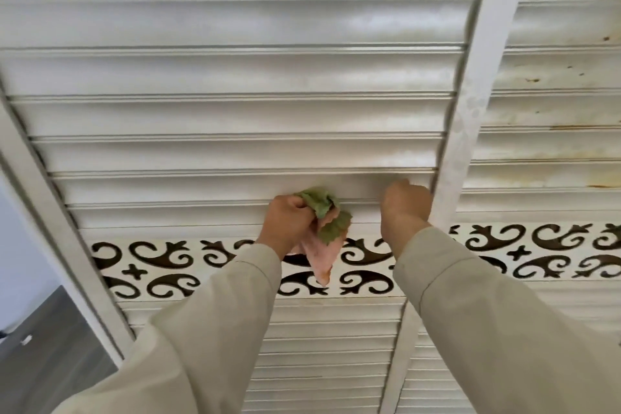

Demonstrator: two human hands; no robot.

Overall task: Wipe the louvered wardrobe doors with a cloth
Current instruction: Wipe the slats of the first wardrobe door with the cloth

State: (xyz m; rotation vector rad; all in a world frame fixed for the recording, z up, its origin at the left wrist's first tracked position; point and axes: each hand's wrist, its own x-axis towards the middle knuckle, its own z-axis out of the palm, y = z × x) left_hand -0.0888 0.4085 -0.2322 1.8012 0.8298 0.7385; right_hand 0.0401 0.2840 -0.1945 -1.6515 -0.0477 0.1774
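Observation:
The white louvered wardrobe door [235, 118] fills the view, its slats running across. My left hand [285, 222] grips a bunched green and pink cloth [324, 222] against a low slat, and a pink tail of the cloth hangs down over the patterned band. My right hand [405, 208] is curled against the same slat beside the door's right stile [470, 104]; its fingers face away, so what they hold is hidden. A second louvered door [551, 131] to the right carries rust-brown stains.
A white band with a dark scroll pattern [168, 265] crosses both doors below my hands. Finer slats [322, 356] continue beneath it. At the left runs the door's frame [43, 198], with a pale wall and a grey surface [47, 346] beyond.

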